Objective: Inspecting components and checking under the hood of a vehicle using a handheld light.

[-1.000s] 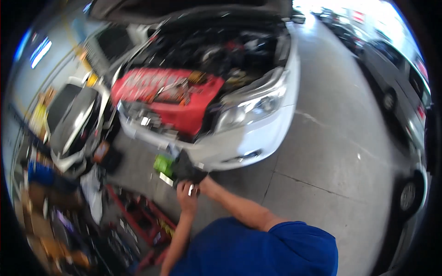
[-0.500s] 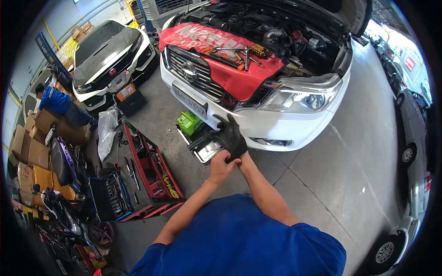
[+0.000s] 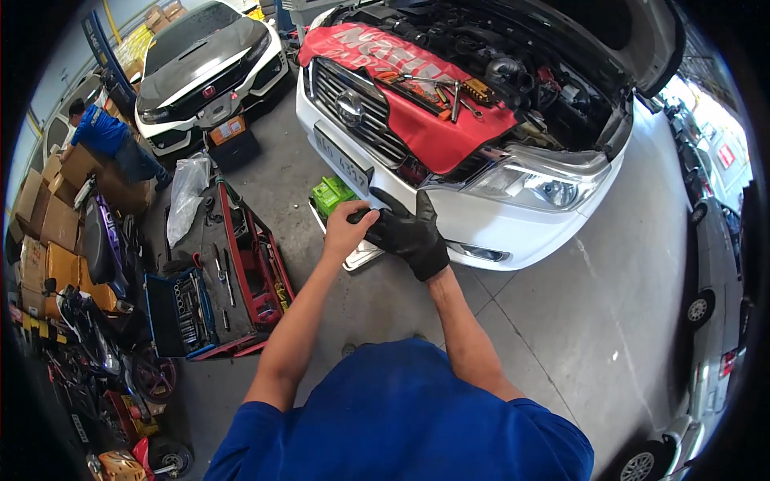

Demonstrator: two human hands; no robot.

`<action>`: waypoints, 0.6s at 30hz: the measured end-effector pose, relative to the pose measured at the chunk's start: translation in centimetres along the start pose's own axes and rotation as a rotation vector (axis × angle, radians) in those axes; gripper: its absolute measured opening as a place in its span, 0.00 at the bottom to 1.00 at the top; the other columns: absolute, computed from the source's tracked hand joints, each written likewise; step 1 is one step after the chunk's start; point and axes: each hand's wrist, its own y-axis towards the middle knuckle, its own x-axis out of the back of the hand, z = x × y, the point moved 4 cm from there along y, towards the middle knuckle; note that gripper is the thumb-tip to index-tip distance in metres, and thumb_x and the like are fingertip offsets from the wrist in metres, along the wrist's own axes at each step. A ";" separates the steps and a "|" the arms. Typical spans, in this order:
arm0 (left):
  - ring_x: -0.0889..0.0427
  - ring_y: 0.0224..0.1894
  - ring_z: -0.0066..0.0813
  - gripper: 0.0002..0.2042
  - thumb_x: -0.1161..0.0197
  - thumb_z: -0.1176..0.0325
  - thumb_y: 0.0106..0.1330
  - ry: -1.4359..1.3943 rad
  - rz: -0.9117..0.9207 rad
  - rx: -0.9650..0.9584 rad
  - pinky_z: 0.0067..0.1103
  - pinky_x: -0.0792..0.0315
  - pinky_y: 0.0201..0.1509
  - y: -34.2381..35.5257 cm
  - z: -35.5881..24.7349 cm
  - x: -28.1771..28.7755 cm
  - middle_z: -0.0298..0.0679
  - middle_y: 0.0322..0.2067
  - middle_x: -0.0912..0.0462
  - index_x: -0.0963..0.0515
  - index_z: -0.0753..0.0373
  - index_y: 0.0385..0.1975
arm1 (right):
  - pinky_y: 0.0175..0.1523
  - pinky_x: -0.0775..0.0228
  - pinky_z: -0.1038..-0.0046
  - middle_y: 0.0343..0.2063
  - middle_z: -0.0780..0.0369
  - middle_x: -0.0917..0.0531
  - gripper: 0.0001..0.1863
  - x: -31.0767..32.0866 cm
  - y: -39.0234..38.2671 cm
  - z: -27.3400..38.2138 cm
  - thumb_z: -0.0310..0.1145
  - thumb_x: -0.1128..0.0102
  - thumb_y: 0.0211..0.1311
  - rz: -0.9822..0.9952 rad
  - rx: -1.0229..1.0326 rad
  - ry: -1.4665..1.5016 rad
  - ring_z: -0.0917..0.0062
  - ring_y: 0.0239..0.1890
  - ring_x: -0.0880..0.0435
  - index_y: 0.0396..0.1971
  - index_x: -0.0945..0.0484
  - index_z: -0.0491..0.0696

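My right hand [image 3: 413, 243] wears a black glove and reaches out in front of the white car [image 3: 521, 232]. Its fingers are spread, though some are hidden behind my left hand. Bare and closed, my left hand [image 3: 346, 230] pinches the black glove at its fingers, thumb on top. Beyond both hands is the car's front bumper with its number plate [image 3: 341, 160]. Below them on the floor, a green container [image 3: 330, 194] sits in a pale tray [image 3: 361, 258], partly covered by my hands.
A red cover [image 3: 449, 144] with hand tools [image 3: 457, 100] lies over the car's front under the raised hood. At left stand a red tool cart [image 3: 241, 248], a blue socket case [image 3: 172, 321], motorbikes and boxes [image 3: 60, 220]. A co-worker [image 3: 104, 136] bends beside another white car [image 3: 200, 72].
My left hand has moved from the glove's cuff at my right wrist to its fingers. The view has shifted a little, and the right hand's fingers have spread.
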 end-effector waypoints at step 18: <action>0.20 0.37 0.33 0.17 0.24 0.69 0.53 -0.096 0.117 -0.145 0.24 0.24 0.43 -9.5 -9.4 -3.5 0.41 0.38 0.22 0.19 0.65 0.42 | 0.69 0.39 0.52 0.65 0.53 0.30 0.32 2.4 -0.2 0.2 0.58 0.57 0.73 -0.177 0.376 -0.374 0.64 0.67 0.33 0.68 0.35 0.55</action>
